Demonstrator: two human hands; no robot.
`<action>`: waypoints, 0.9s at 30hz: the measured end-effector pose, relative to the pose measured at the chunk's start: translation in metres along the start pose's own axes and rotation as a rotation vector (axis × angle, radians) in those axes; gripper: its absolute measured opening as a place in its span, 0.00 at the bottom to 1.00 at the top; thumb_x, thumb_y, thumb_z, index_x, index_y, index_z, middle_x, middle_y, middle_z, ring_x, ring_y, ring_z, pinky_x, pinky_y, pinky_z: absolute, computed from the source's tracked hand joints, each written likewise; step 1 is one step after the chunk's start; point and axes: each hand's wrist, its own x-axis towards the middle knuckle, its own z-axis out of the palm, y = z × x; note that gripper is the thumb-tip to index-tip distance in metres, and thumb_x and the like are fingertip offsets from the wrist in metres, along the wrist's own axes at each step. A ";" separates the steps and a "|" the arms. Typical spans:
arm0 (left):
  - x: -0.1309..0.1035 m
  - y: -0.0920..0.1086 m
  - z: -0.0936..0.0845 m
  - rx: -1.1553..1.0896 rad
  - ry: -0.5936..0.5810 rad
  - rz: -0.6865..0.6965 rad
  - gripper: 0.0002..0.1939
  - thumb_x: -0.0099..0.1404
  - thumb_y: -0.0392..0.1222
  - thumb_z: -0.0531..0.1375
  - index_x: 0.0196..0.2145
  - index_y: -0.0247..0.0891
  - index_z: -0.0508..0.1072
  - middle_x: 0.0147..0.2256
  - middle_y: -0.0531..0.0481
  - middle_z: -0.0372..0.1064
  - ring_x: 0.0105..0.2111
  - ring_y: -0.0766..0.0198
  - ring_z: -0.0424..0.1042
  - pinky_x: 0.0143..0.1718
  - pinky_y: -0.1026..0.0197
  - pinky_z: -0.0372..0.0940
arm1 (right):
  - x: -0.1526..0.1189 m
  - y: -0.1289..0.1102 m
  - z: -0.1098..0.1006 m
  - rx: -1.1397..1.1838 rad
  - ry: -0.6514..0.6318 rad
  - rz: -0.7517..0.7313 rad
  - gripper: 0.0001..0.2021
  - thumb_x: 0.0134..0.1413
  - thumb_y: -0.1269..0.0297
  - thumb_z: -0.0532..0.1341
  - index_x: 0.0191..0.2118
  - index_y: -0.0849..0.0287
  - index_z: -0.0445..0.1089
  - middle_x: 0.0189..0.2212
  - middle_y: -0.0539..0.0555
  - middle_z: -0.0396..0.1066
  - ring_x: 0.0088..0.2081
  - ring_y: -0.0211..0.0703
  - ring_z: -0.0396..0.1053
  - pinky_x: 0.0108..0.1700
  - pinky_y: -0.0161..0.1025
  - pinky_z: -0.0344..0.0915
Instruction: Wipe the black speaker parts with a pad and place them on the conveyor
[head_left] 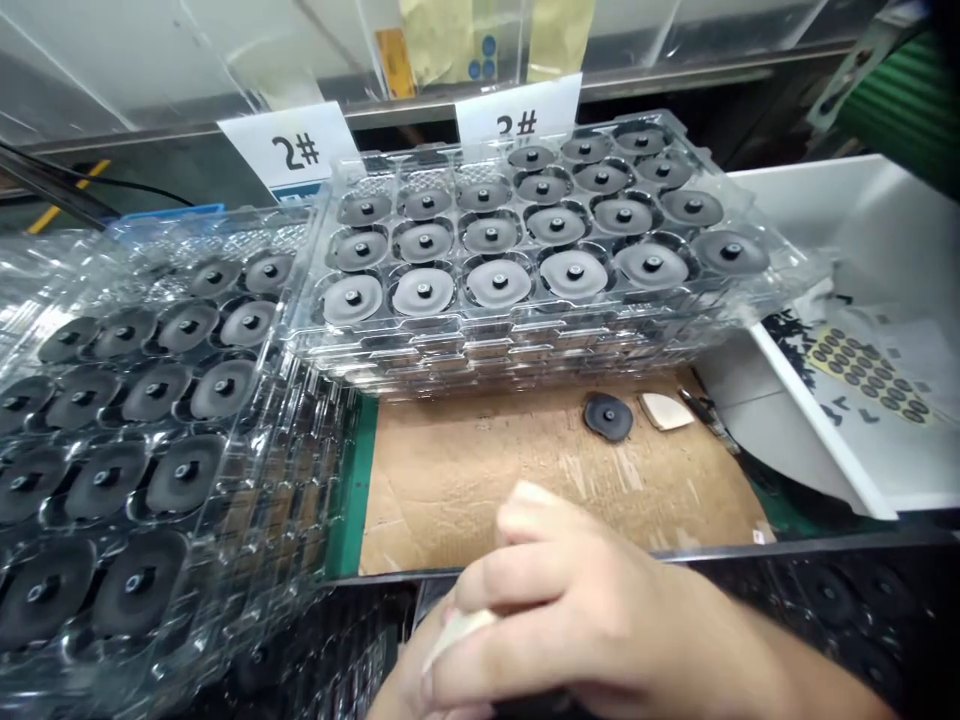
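My right hand [555,600] is in front of the cardboard sheet's near edge, its fingers curled and slightly blurred. Below it, part of my left hand [405,660] shows; its fingers are mostly hidden behind the right one. The two hands are close together and appear to touch. Between them a small cream-coloured patch [459,634] shows, too covered to name. On the cardboard [465,470] beyond lie a dark rounded part with a centre stud [608,416] and a cream wedge-shaped pad [667,411], both apart from my hands.
Stacked clear trays [480,325] of dark round parts stand behind the cardboard, with another stack [247,470] at left. A white bin [825,420] at right holds small black scraps and a yellow sticker sheet [870,375]. A thin dark tool [709,418] lies beside it. Number cards [289,150] stand behind.
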 end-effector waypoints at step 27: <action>0.004 0.009 -0.017 -0.469 -0.174 0.226 0.25 0.52 0.48 0.63 0.48 0.46 0.70 0.52 0.45 0.67 0.51 0.50 0.65 0.50 0.57 0.63 | -0.035 0.089 0.091 -0.155 0.424 0.601 0.15 0.61 0.66 0.51 0.52 0.60 0.64 0.44 0.57 0.71 0.46 0.42 0.69 0.47 0.41 0.66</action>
